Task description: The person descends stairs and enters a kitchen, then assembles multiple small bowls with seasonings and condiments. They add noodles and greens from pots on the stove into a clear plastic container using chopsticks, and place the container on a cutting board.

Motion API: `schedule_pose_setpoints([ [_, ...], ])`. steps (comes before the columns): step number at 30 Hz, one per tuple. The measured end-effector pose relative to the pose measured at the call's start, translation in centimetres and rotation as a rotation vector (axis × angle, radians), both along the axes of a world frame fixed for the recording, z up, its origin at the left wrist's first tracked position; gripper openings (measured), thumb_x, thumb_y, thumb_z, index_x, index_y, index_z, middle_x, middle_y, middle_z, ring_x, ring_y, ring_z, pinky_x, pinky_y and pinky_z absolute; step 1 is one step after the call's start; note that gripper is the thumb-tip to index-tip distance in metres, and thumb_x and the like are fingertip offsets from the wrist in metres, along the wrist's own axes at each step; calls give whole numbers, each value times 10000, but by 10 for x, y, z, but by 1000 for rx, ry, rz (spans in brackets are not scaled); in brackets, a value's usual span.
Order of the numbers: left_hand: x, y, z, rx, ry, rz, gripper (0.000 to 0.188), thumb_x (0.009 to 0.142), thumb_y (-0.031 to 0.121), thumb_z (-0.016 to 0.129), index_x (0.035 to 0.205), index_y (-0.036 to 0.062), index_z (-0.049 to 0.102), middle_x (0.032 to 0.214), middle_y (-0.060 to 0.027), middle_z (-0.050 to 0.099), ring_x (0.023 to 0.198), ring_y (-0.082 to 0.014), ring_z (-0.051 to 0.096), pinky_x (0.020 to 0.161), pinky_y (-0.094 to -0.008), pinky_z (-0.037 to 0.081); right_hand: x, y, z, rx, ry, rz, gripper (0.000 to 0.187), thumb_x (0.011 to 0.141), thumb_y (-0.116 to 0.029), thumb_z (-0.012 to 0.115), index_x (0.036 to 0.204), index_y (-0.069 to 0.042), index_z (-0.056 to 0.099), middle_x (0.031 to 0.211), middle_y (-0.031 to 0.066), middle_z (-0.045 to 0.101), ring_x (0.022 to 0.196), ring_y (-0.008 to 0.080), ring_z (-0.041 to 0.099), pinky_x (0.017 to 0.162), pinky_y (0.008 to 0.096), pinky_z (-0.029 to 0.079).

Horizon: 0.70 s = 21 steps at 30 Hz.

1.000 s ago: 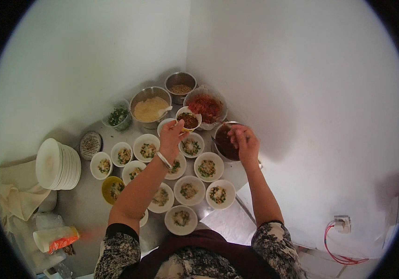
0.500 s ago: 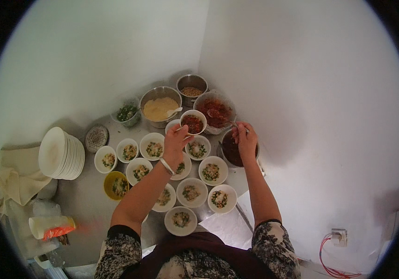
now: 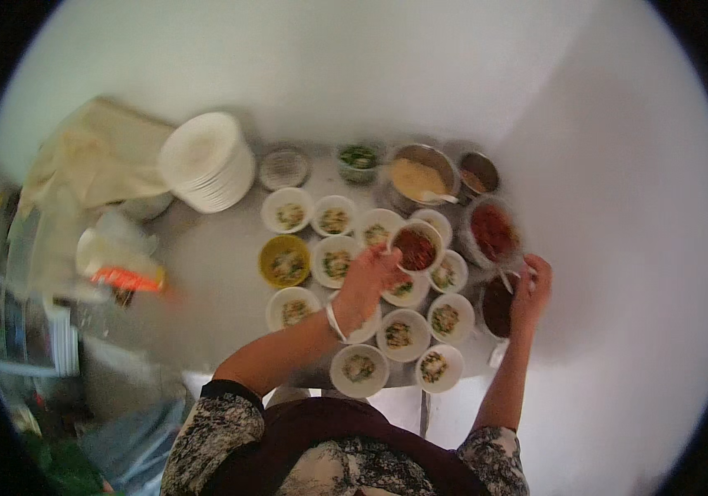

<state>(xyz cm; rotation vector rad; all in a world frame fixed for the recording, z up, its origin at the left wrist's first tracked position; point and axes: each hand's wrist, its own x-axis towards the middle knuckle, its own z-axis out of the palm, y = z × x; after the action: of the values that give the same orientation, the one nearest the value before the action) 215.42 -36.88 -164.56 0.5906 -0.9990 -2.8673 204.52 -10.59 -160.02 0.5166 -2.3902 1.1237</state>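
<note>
- Right of the frame's centre, a white bowl (image 3: 440,246) is being held, the fingers of the left hand (image 3: 366,283) clamped on it.
- Farther right, a spoon (image 3: 506,282) is being pinched by the right hand (image 3: 533,291) over dark sauce (image 3: 498,314).
- Around centre, filled bowls (image 3: 422,332) are being supported by the table (image 3: 218,264).

Holds a white bowl (image 3: 413,224) of red food in left hand (image 3: 364,288), with right hand (image 3: 532,291) near a dark-sauce pot (image 3: 482,314).

No lettering or number can be read. The red-orange wrapper (image 3: 128,279) at left is too blurred.
</note>
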Motion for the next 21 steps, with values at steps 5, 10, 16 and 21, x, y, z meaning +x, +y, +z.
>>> schedule_pose_setpoints([
  [5,105,-20,-3,-39,4,58,415,869,170,586,1209,15,406,1118,-73,522,969,-168,550,835,-335,480,56,-55,18,-148,-191,200,118,877,-40,475,932,-1,571,863,53,580,769,124,532,704,236,432],
  [10,241,-36,-23,-128,-79,190,447,865,162,593,1233,-5,403,1150,-93,524,1012,-162,535,840,-316,476,132,-126,-13,-215,-466,520,136,883,-60,474,945,6,575,821,51,587,667,90,524,611,213,432],
  [16,430,-58,-45,-168,-119,547,456,854,156,611,1216,-17,394,1090,-104,545,949,-163,558,788,-298,494,284,-251,-30,-63,-609,984,145,887,-80,505,966,14,582,806,64,615,634,97,525,597,226,447],
  [21,567,-57,-54,-149,-222,954,424,854,145,606,1189,-23,408,1057,-119,564,947,-185,566,810,-318,490,420,-328,-36,74,-721,1332,144,872,-60,516,977,-3,597,775,63,628,661,94,550,612,223,453],
])
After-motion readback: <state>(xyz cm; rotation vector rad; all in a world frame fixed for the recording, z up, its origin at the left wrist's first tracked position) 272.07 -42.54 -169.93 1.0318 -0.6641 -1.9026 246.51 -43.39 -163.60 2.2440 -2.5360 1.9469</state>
